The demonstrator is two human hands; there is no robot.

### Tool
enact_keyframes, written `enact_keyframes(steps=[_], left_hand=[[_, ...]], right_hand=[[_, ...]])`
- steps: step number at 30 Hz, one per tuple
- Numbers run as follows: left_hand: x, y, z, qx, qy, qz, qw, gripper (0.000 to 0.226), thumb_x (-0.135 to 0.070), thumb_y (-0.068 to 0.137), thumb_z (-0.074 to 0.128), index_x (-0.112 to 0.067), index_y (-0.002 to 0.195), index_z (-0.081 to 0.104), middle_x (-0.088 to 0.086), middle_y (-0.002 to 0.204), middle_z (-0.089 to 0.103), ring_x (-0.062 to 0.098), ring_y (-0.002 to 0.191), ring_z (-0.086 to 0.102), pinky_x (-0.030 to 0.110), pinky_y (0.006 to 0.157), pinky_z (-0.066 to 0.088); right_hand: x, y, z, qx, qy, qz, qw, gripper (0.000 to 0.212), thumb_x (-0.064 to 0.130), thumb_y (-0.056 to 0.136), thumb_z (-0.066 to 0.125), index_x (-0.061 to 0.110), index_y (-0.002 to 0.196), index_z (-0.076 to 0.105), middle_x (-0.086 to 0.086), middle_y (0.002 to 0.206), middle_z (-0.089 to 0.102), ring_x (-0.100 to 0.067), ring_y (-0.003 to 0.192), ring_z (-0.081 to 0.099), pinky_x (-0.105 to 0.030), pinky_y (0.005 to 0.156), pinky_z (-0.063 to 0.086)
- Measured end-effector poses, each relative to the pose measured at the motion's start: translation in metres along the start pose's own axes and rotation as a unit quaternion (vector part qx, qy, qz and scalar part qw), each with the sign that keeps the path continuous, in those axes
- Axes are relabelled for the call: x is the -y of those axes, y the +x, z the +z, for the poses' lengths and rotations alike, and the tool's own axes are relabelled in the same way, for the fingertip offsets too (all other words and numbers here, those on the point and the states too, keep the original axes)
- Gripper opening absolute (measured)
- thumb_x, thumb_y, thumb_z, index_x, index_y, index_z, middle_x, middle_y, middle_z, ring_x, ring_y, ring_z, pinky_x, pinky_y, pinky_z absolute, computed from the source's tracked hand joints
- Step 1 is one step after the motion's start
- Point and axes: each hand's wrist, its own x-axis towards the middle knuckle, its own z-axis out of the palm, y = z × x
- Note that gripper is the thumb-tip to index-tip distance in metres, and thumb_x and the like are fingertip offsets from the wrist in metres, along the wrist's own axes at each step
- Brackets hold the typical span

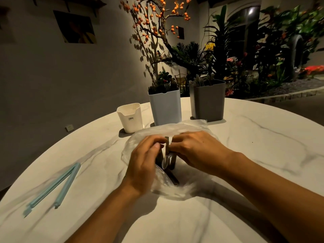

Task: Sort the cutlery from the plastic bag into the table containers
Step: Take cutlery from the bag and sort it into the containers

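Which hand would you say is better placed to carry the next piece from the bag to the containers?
Probably the right hand: it pinches the upright cutlery piece and lies nearer the grey container; the left hand grips the plastic bag.

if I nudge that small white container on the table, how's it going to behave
The small white container looks like thin plastic and seems empty, so probably light. It would likely slide on the smooth marble-look table, and being taller than wide, might tip if pushed high.

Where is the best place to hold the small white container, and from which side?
Probably grip the small white container around its plain side walls, coming from above and the left: it stands upright, open-topped, with the light blue container close on its right.
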Motion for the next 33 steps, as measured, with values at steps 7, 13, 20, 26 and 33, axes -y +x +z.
enact_keyframes(steps=[7, 13, 20, 26, 33], left_hand=[[-0.015, 0.008, -0.005, -0.036, -0.141, -0.210, 0.967, 0.035, -0.050, 0.100, 0.041, -0.031, 0.095, 0.070, -0.002, 0.100, 0.074, 0.020, 0.102, 0.069, 0.043, 0.095, 0.054], [-0.040, 0.006, -0.017, 0.077, -0.209, -0.317, 0.922, 0.044, -0.033, 0.100, 0.042, -0.021, 0.079, 0.079, 0.004, 0.078, 0.075, 0.015, 0.074, 0.074, 0.031, 0.063, 0.061], [-0.046, 0.003, -0.026, 0.122, -0.259, -0.356, 0.889, 0.047, -0.027, 0.100, 0.039, -0.018, 0.081, 0.081, 0.018, 0.091, 0.070, 0.025, 0.082, 0.070, 0.036, 0.072, 0.060], [-0.046, 0.004, -0.017, 0.081, -0.286, -0.371, 0.880, 0.042, -0.022, 0.099, 0.041, -0.009, 0.086, 0.080, 0.021, 0.097, 0.070, 0.026, 0.084, 0.070, 0.038, 0.081, 0.058], [-0.047, 0.003, -0.018, 0.091, -0.278, -0.390, 0.873, 0.038, -0.020, 0.101, 0.039, -0.005, 0.105, 0.074, 0.019, 0.090, 0.070, 0.026, 0.080, 0.070, 0.037, 0.068, 0.061]], right_hand=[[0.025, 0.002, -0.009, -0.107, -0.003, -0.097, 0.990, 0.053, 0.024, 0.064, 0.091, 0.016, 0.113, 0.073, -0.006, 0.107, 0.073, -0.022, 0.090, 0.070, -0.033, 0.070, 0.060], [0.044, 0.006, -0.013, -0.120, -0.001, -0.144, 0.982, 0.053, 0.018, 0.060, 0.093, 0.009, 0.108, 0.074, -0.013, 0.104, 0.072, -0.029, 0.093, 0.071, -0.039, 0.072, 0.060], [0.046, 0.005, -0.010, -0.091, 0.024, -0.153, 0.984, 0.045, 0.016, 0.067, 0.089, 0.009, 0.109, 0.074, -0.013, 0.107, 0.070, -0.028, 0.094, 0.070, -0.038, 0.076, 0.061], [0.042, 0.003, -0.008, -0.103, 0.037, -0.130, 0.986, 0.050, 0.013, 0.058, 0.093, 0.009, 0.105, 0.076, -0.011, 0.104, 0.072, -0.027, 0.091, 0.072, -0.036, 0.074, 0.059], [0.046, 0.006, -0.010, -0.104, 0.047, -0.144, 0.983, 0.042, 0.015, 0.066, 0.088, 0.009, 0.105, 0.073, -0.012, 0.101, 0.072, -0.027, 0.087, 0.072, -0.036, 0.072, 0.059]])
